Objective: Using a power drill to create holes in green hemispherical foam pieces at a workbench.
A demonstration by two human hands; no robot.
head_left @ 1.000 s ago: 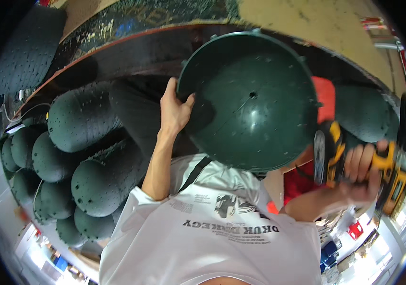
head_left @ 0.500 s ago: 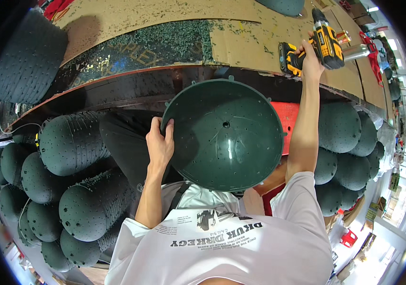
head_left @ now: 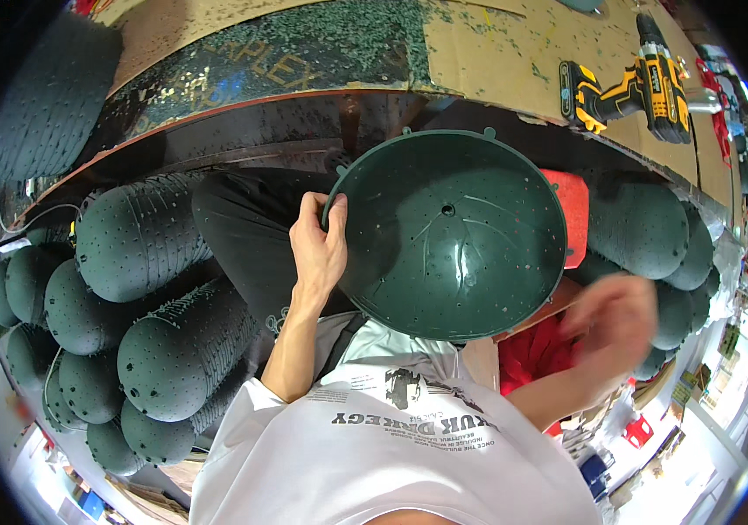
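A dark green plastic bowl [head_left: 479, 271] sits tilted over my lap, its inside facing me. Small holes dot its wall, a larger one marks the middle, and little tabs stick out from the rim. My left hand [head_left: 321, 241] grips the bowl's left edge, thumb inside. To the right of the bowl, my right hand [head_left: 615, 319] is smeared by motion, apart from the bowl; its fingers cannot be made out. A yellow and black cordless drill [head_left: 658, 92] lies on the bench at the upper right, with no hand on it.
Stacks of nested green bowls [head_left: 164, 363] lie on their sides at my left, others [head_left: 641, 227] at my right. Another tall stack [head_left: 46, 105] stands at the bench's left end. Green shavings [head_left: 330, 44] cover part of the cardboard-topped bench [head_left: 496, 70]. Behind the bowl is a red piece [head_left: 573, 214].
My right hand has let go of the drill, leaving it on the bench, and come down toward me beside the bowl. My left hand still holds the bowl.
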